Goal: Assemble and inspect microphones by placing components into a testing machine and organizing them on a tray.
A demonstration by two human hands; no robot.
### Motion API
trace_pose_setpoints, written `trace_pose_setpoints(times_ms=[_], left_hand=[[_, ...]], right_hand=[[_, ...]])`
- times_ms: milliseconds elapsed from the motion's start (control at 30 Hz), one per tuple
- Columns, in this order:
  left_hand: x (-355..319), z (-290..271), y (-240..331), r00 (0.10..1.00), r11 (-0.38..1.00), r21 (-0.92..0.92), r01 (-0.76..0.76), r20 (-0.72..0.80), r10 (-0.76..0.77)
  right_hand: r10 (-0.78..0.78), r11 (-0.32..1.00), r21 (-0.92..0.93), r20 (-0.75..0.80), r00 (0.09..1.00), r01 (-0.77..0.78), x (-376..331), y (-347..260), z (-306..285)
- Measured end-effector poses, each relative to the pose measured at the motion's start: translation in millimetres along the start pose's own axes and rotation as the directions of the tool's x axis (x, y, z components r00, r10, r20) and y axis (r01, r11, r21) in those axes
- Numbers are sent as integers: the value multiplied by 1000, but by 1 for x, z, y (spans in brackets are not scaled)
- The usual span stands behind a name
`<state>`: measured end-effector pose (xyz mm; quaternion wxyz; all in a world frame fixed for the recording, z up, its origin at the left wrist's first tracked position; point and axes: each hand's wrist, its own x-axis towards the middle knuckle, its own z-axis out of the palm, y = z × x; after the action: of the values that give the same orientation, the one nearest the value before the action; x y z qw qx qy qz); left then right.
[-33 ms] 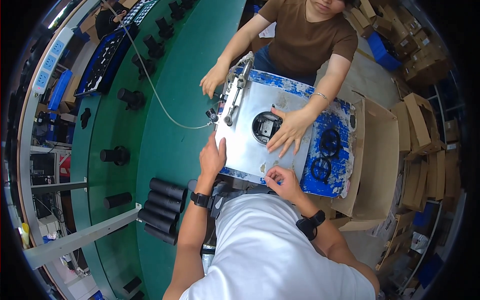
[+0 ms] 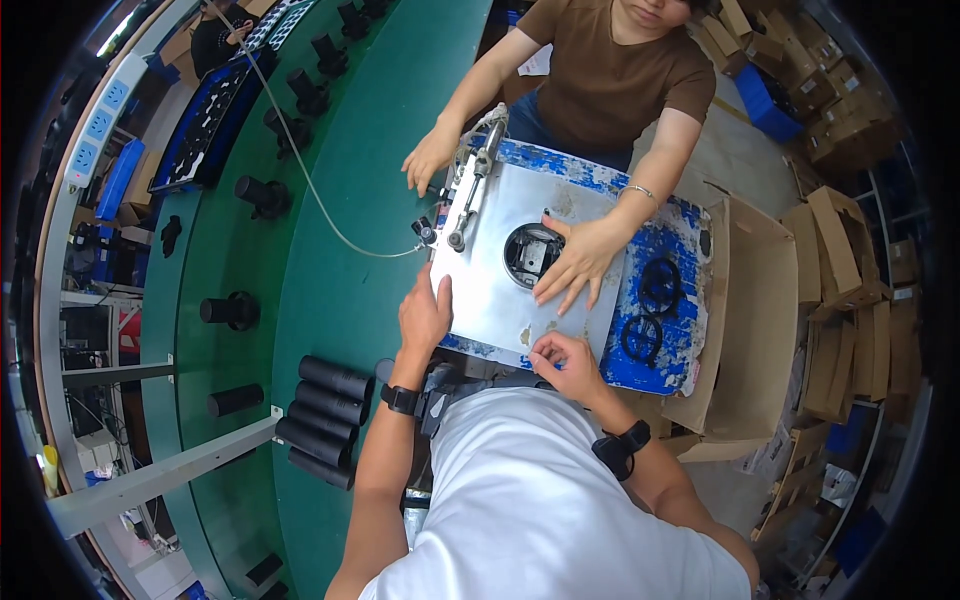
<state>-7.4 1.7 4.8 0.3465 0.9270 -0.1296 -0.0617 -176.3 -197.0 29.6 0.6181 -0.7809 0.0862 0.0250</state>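
A square metal plate [image 2: 482,308] lies on a worn blue board, with a round opening holding a black ring-shaped part [image 2: 528,255]. My left hand [image 2: 425,318] rests at the plate's left edge, fingers stretched and thumb apart, holding nothing visible. At the plate's near edge, my right hand [image 2: 568,368] is curled with thumb and forefinger together; whatever they may hold is hidden. A co-worker's hand [image 2: 580,262] lies spread on the plate beside the opening. Their other hand [image 2: 428,160] is near the pneumatic cylinder [image 2: 478,185] mounted along the plate's left side.
Two black rings [image 2: 642,338] lie on the blue board [image 2: 672,365], right of the plate. A cardboard box [image 2: 758,300] stands beyond it. Black tubes [image 2: 325,410] are stacked on the green bench [image 2: 335,290]. An air hose [image 2: 330,215] runs across to the fixture.
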Motion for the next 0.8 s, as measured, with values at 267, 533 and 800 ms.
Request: trace_pose_setpoints(times_ms=[267,533,800], left_hand=[[1,0,0,993,997,-18,-72,-99,70],[3,-15,67,834,812,-201,-547,-49,550],[55,28,71,523,573,121,-811,590,615]], right_hand=[[54,998,32,49,997,-55,4,-7,-5],[7,882,-453,-268,963,-133,36,-26,-22],[242,317,-890,-257,936,-326,150,-57,-59]])
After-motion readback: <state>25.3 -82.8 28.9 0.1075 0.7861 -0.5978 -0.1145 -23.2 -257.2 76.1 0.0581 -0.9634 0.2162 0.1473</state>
